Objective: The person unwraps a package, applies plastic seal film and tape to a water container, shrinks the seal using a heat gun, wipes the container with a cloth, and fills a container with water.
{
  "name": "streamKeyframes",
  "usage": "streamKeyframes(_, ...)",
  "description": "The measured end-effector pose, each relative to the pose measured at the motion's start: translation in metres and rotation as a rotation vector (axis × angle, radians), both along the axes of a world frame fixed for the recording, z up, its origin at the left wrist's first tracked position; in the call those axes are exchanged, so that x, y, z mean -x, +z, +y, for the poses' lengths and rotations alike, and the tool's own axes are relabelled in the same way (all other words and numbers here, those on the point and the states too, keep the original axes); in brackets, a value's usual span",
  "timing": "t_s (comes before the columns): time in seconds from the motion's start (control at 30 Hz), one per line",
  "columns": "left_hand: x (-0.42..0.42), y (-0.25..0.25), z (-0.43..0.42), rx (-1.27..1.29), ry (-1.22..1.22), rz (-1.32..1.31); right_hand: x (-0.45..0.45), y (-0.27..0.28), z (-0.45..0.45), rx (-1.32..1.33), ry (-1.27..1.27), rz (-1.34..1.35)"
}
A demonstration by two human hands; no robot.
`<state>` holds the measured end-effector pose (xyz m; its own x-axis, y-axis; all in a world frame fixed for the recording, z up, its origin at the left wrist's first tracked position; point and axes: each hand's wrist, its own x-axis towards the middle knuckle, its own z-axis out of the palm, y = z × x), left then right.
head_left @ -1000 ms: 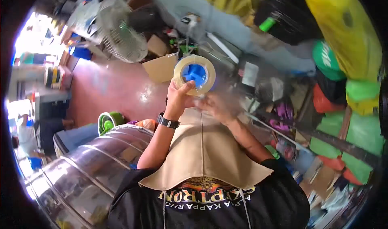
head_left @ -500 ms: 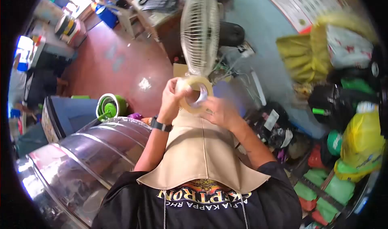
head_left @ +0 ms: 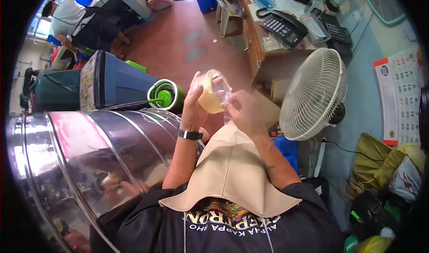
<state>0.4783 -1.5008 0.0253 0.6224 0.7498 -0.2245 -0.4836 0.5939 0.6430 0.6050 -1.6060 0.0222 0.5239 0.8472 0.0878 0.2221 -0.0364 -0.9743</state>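
Note:
My left hand is wrapped around a roll of clear, yellowish packing tape, with some fingertips showing through its core. My right hand pinches at the near right edge of the roll; a short, see-through strip appears to hang just under those fingers. Part of the right hand is smeared by motion. Below both hands, a tan stitched fabric piece spreads over my front.
On my left lies a large clear plastic-covered cylinder with metal hoops. Past it are a green-and-white bucket and a blue-grey bin. A white fan stands at right, near a desk with a telephone. Another person is at far left.
The view has swung to the right, so the fan now appears right of my hands and the desk shows. The tape roll has tilted from facing me to more side-on.

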Motion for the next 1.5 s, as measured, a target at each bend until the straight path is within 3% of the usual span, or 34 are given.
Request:
streamKeyframes(0.07, 0.007, -0.014, 0.026, -0.050, -0.120, 0.081, -0.010, -0.026, 0.027, -0.130, -0.269, -0.202)
streamKeyframes(0.1, 0.008, -0.025, 0.038, -0.091, -0.238, 0.143, -0.029, -0.026, 0.038, 0.006, -0.398, 0.144)
streamKeyframes(0.13, 0.006, -0.033, 0.044, -0.055, -0.213, 0.176, -0.055, -0.031, 0.050, -0.074, -0.510, 0.512)
streamKeyframes(0.17, 0.007, -0.045, 0.052, -0.011, -0.234, 0.136, -0.077, -0.028, 0.059, -0.071, -0.618, 0.651)
streamKeyframes(0.2, 0.009, -0.053, 0.061, 0.030, -0.267, 0.164, -0.088, -0.032, 0.065, -0.110, -0.616, 0.451)
streamKeyframes(0.23, 0.009, -0.060, 0.074, 0.064, -0.294, 0.180, -0.093, -0.024, 0.069, 0.092, -0.571, 0.408)
streamKeyframes(0.3, 0.002, -0.071, 0.111, -0.010, -0.297, 0.292, -0.090, -0.041, 0.090, 0.048, -0.469, -0.108)
streamKeyframes(0.33, 0.001, -0.075, 0.130, -0.078, -0.286, 0.403, -0.091, -0.042, 0.104, 0.012, -0.439, -0.147)
streamKeyframes(0.43, 0.000, -0.062, 0.197, -0.166, -0.157, 0.409, -0.112, -0.063, 0.158, -0.013, -0.433, -0.061)
streamKeyframes(0.5, -0.004, -0.033, 0.232, -0.315, -0.067, 0.432, -0.126, -0.058, 0.194, 0.225, -0.266, 0.173)
streamKeyframes(0.57, 0.009, -0.017, 0.270, -0.481, -0.030, 0.509, -0.122, -0.083, 0.246, 0.256, -0.189, 0.126)
streamKeyframes(0.7, 0.049, -0.007, 0.341, -0.706, 0.200, 0.480, -0.093, -0.051, 0.363, 0.348, 0.057, -0.029)
streamKeyframes(0.77, 0.068, -0.003, 0.370, -0.558, 0.301, 0.388, -0.082, -0.038, 0.433, 0.565, 0.309, -0.204)
streamKeyframes(0.83, 0.090, -0.015, 0.410, -0.401, 0.357, -0.127, -0.069, -0.039, 0.503, 0.500, 0.393, -0.282)
streamKeyframes(0.87, 0.097, -0.018, 0.432, -0.351, 0.403, -0.321, -0.063, -0.042, 0.540, 0.359, 0.462, -0.287)
streamKeyframes(0.9, 0.107, -0.030, 0.458, -0.361, 0.431, -0.323, -0.055, -0.044, 0.573, 0.227, 0.529, -0.287)
streamKeyframes(0.93, 0.117, -0.045, 0.486, -0.304, 0.460, -0.487, -0.043, -0.043, 0.604, 0.225, 0.555, -0.299)
streamKeyframes(1.0, 0.129, -0.050, 0.541, -0.190, 0.460, -0.808, -0.015, -0.033, 0.669, -0.104, 0.538, -0.164)
streamKeyframes(1.03, 0.138, -0.051, 0.570, -0.198, 0.482, -0.817, -0.003, -0.021, 0.700, -0.261, 0.531, -0.090)
streamKeyframes(1.07, 0.151, -0.052, 0.593, -0.153, 0.462, -0.809, 0.003, -0.001, 0.718, 0.026, 0.626, 0.037)
streamKeyframes(1.2, 0.173, -0.026, 0.691, -0.079, 0.511, -0.765, 0.042, 0.043, 0.820, -0.078, 0.972, -0.066)
streamKeyframes(1.3, 0.186, -0.015, 0.752, -0.041, 0.589, -0.798, 0.076, 0.056, 0.887, -0.041, 0.963, -0.125)
streamKeyframes(1.37, 0.185, 0.002, 0.791, 0.201, 0.963, -0.490, 0.101, 0.056, 0.936, -0.064, 0.973, -0.121)
streamKeyframes(1.43, 0.188, 0.007, 0.833, 0.126, 0.984, -0.463, 0.128, 0.055, 0.989, -0.294, 0.965, -0.174)
streamKeyframes(1.5, 0.182, 0.024, 0.872, 0.300, 1.174, -0.255, 0.146, 0.056, 1.041, -0.270, 1.070, -0.276)
